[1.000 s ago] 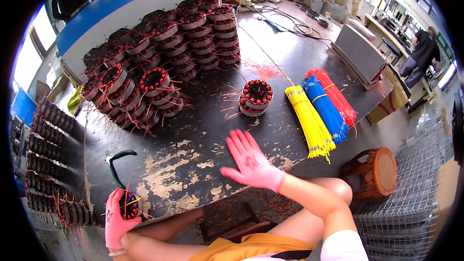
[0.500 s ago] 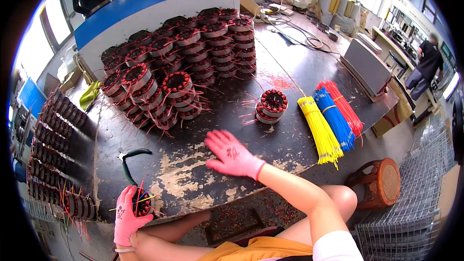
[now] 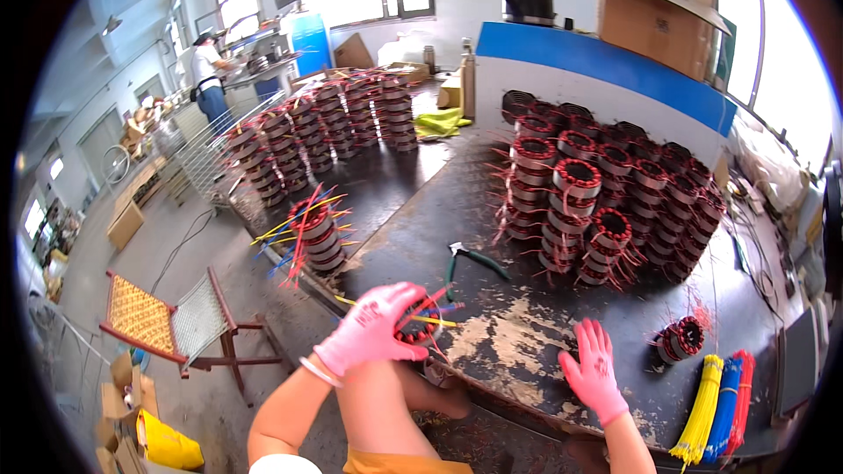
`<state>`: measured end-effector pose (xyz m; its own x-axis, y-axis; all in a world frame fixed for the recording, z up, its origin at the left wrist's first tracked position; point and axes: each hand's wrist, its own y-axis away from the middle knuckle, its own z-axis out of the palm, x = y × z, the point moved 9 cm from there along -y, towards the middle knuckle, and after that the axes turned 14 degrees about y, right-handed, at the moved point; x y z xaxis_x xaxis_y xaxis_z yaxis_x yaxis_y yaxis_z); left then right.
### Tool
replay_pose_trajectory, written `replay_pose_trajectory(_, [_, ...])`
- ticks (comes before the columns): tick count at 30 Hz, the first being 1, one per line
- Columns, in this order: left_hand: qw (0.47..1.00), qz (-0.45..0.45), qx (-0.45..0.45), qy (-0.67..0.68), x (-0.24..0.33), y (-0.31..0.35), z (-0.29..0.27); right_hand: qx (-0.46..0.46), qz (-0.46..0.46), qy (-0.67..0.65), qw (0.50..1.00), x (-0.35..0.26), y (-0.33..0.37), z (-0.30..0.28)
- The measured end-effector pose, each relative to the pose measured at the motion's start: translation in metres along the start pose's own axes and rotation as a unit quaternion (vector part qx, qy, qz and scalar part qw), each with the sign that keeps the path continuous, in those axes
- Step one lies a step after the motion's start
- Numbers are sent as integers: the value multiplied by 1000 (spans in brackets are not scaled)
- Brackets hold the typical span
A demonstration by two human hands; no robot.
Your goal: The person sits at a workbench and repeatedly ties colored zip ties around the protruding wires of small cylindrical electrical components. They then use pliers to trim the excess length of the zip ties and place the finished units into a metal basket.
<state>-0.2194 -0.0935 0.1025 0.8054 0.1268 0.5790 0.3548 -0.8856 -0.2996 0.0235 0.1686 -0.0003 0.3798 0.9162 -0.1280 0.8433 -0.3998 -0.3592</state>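
In a pink glove, my left hand (image 3: 373, 329) grips a wound motor stator (image 3: 421, 328) with red, blue and yellow wires sticking out. It is at the table's near edge, above my leg; the palm hides part of it. My right hand (image 3: 595, 373), also gloved in pink, rests palm down with fingers stretched on the worn tabletop (image 3: 509, 338), holding nothing. Between the hands and the stacks lie green-handled wire cutters (image 3: 481, 260). A short stack of stators with coloured wires (image 3: 321, 244) stands beyond my left hand.
Tall stator stacks (image 3: 571, 202) fill the back right, and more stacks (image 3: 329, 127) line the far left. A small stator stack (image 3: 680, 340) is right of my right hand, near yellow (image 3: 700, 412), blue (image 3: 724, 408) and red (image 3: 743, 395) wire bundles. A folding stool (image 3: 202, 325) stands left.
The view has swung left, bringing the stool and a far worker into sight. My left hand has carried the stator up toward the table edge; my right hand stays flat on the table.
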Motion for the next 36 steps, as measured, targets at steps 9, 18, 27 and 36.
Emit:
replay_pose_trajectory(9, [969, -134, 209, -15, -70, -13, -216, -23, -24, -19, 999, -21, 47, 0])
replay_pose_trajectory(18, [949, -250, 182, -63, -155, -30, -221, -35, -8, -12, 999, -22, 43, -4])
replay_pose_trajectory(27, [942, -269, 160, -120, -162, -31, -209, -33, -2, -7, 999, -22, 45, -6])
replay_pose_trajectory(36, [947, -248, 163, -122, -181, -22, -209, -27, -4, -19, 999, -24, 45, -5])
